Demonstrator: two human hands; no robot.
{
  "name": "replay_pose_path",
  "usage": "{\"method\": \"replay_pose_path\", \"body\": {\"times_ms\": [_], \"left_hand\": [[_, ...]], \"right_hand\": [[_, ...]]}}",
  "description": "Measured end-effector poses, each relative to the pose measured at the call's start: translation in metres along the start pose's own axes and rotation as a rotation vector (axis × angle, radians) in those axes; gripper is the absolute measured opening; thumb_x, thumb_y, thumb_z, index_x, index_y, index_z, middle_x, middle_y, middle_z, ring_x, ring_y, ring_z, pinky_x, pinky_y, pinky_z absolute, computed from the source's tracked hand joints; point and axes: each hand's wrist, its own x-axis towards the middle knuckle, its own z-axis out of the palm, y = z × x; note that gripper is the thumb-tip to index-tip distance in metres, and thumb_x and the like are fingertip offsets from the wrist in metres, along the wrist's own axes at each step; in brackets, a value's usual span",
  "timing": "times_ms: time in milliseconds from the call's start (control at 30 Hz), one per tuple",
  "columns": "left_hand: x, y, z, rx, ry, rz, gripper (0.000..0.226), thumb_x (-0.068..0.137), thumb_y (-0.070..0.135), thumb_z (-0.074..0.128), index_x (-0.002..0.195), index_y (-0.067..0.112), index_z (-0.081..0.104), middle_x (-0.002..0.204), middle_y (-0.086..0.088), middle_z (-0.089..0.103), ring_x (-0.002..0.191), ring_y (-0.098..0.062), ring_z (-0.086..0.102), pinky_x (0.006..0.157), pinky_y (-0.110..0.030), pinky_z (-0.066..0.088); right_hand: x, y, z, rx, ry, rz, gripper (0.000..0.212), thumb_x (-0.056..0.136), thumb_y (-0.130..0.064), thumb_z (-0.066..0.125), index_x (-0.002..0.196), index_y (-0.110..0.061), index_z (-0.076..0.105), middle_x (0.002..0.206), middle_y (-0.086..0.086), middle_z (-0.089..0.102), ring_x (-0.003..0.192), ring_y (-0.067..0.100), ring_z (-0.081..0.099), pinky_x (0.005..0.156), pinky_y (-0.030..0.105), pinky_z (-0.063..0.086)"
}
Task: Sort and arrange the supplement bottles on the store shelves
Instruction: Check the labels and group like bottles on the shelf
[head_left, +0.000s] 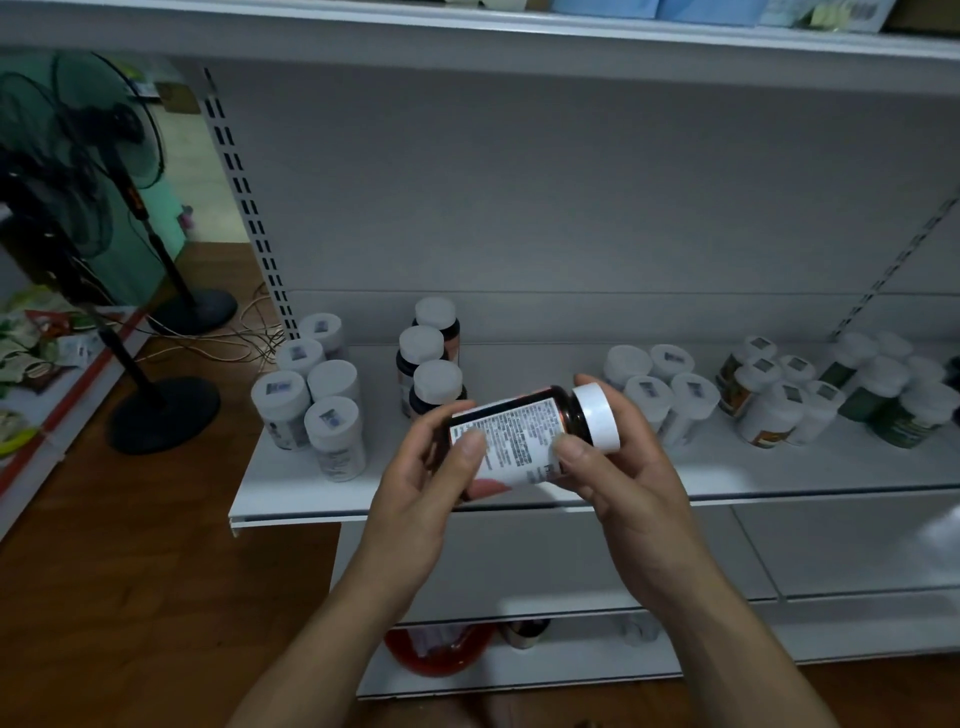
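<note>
While the dark bottle (524, 439) lies on its side between both hands, read its label before choosing a place for it. The left hand (415, 499) grips the base end, thumb pressed on the label. The right hand (618, 473) grips the neck end just below the white cap (597, 415), thumb also on the label. The bottle is held in the air over the front edge of the middle shelf (779, 467) and touches no other stock.

Recommended procedure, judged from the layout:

1. Match the product. A row of three dark bottles (423, 364) with pale caps stands directly behind the held item and appears to be the same type; the print is too blurred to confirm.
2. Rule out the other groups: the white bottles at the left (311, 410), the white bottles right of centre (660, 395), the orange-labelled bottles (753, 395) and the green-labelled bottles (893, 410).
3. Turn the bottle upright, cap on top, before lowering it.
4. Set it at the front of the dark row, label outward, close beside its neighbour without knocking it.

Caution: the standing bottles are closely packed, so a nudge could topple several. Release one hand only once the other has a firm hold round the body.
</note>
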Motion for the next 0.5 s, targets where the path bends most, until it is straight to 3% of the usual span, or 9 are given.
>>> {"method": "replay_pose_path", "body": {"times_ms": [133, 300, 433, 500], "left_hand": [[-0.002, -0.005, -0.005, 0.062, -0.062, 0.048, 0.065, 0.076, 0.027, 0.074, 0.135, 0.033, 0.046, 0.120, 0.014, 0.062, 0.114, -0.009, 0.061, 0.085, -0.023, 0.054], [0.002, -0.004, -0.003, -0.007, 0.000, 0.000, 0.041, 0.079, 0.037, 0.068, 0.118, 0.028, 0.060, 0.105, 0.009, 0.070, 0.097, -0.011, 0.067, 0.075, -0.024, 0.056], [0.003, -0.001, -0.003, 0.056, -0.053, 0.012, 0.048, 0.076, 0.038, 0.071, 0.120, 0.027, 0.056, 0.107, 0.010, 0.069, 0.098, -0.008, 0.067, 0.072, -0.020, 0.055], [0.004, -0.002, -0.005, 0.121, -0.065, 0.041, 0.051, 0.074, 0.045, 0.069, 0.122, 0.031, 0.056, 0.112, 0.011, 0.066, 0.103, -0.010, 0.065, 0.075, -0.023, 0.055]], "right_hand": [[0.004, 0.000, 0.002, -0.010, 0.051, 0.007, 0.048, 0.076, -0.033, 0.072, 0.122, -0.020, 0.061, 0.107, 0.010, 0.071, 0.096, 0.025, 0.068, 0.076, 0.031, 0.057], [0.005, 0.004, 0.004, 0.049, -0.017, -0.023, 0.065, 0.071, -0.031, 0.075, 0.131, -0.019, 0.054, 0.115, 0.009, 0.068, 0.111, 0.025, 0.064, 0.092, 0.039, 0.053], [0.010, 0.000, 0.008, 0.041, 0.033, -0.024, 0.060, 0.071, -0.027, 0.078, 0.126, -0.014, 0.056, 0.110, 0.005, 0.071, 0.103, 0.021, 0.068, 0.079, 0.029, 0.055], [0.012, -0.002, 0.010, 0.021, 0.055, -0.007, 0.051, 0.074, -0.027, 0.075, 0.120, -0.015, 0.060, 0.107, 0.002, 0.073, 0.101, 0.020, 0.069, 0.081, 0.032, 0.056]]}}
